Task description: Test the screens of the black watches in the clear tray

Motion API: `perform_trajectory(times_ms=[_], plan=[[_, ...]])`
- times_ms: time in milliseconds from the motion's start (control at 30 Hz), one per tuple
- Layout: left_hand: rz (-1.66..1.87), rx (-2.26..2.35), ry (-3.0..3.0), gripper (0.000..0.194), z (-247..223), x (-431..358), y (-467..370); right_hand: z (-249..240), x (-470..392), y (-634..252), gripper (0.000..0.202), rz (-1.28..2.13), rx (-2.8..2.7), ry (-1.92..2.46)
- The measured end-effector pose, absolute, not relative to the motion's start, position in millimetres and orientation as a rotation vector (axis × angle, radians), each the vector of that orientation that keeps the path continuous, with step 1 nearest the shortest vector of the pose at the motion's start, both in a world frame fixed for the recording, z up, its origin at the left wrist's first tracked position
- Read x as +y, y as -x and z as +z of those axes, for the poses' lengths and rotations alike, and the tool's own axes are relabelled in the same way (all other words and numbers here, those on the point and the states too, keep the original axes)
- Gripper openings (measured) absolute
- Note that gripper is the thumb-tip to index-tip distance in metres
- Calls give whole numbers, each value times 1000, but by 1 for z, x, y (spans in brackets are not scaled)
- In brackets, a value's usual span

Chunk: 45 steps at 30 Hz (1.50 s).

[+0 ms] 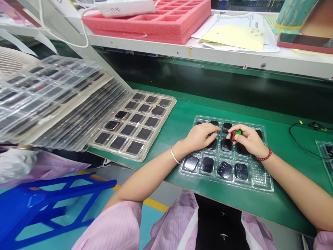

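Left of centre we see a fanned stack of clear blister trays [65,104]. At centre-right, on the green mat [182,118], our right hand [248,140] pinches a small red-green piece [236,133] over the ribbed tray [260,173] of glossy dark squares; our left hand [201,135] rests there, fingers curled, gripping nothing we can discern.

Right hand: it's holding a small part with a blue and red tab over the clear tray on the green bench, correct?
Not quite: the head view shows the tab is green and red, not blue. The right hand does hold the small part over the clear tray on the green bench.
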<state>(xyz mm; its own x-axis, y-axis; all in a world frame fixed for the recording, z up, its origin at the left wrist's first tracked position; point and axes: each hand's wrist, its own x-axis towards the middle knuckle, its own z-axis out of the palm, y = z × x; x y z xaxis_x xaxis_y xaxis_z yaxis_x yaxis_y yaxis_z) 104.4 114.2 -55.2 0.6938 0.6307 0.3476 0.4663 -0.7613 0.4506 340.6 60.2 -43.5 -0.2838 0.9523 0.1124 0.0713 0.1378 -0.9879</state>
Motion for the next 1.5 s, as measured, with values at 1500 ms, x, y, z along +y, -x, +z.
perform_trajectory(times_ms=[1500], plan=[[755,869,-2529,30,-54,116,-104,-51,62,-342,39,1208,-1578,1013]])
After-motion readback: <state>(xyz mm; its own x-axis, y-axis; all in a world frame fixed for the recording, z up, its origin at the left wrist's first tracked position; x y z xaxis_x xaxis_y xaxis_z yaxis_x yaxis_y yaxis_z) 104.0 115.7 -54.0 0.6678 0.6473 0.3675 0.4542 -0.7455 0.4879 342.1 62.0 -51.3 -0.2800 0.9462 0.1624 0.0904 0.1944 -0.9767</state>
